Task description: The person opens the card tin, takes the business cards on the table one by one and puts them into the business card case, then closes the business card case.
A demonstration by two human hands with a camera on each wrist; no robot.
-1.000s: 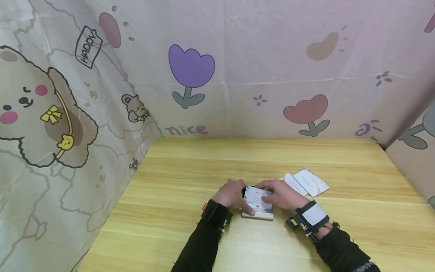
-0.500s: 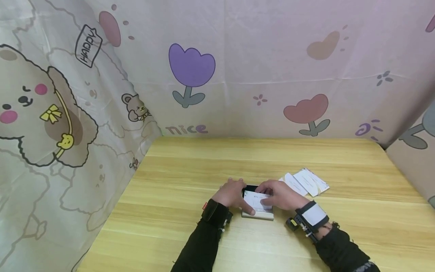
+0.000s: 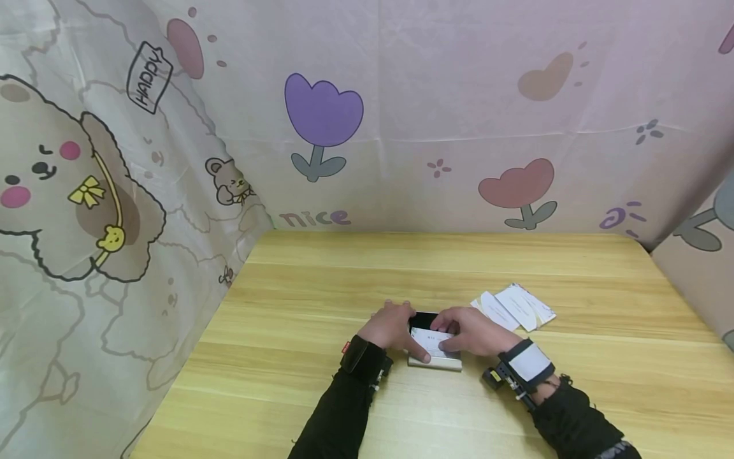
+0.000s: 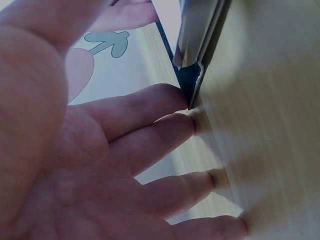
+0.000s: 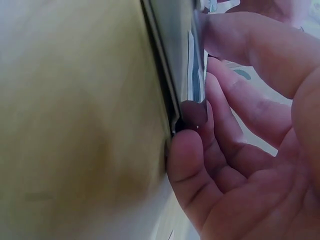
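A silver card case [image 3: 437, 364] with a black inside lies on the table in front of me. White business cards [image 3: 424, 339] with printing sit in it, toward its near silver edge, leaving a black strip bare behind them. My left hand [image 3: 391, 328] holds the case at its left side, thumb near the front edge; in the left wrist view its index fingertip touches the corner of the case [image 4: 204, 37]. My right hand [image 3: 477, 330] pinches the cards at the right, thumb on top. The right wrist view shows the cards' edges [image 5: 194, 75] between its fingers.
Several loose white cards [image 3: 524, 307] lie fanned on the wooden table [image 3: 321, 274], just beyond the right hand. A printed cloth [image 3: 424, 102] hangs behind the table and along its left side.
The cards have slid toward me in the case, and more of the black inside shows behind them. The right fingers moved slightly with them; the left hand has stayed put.
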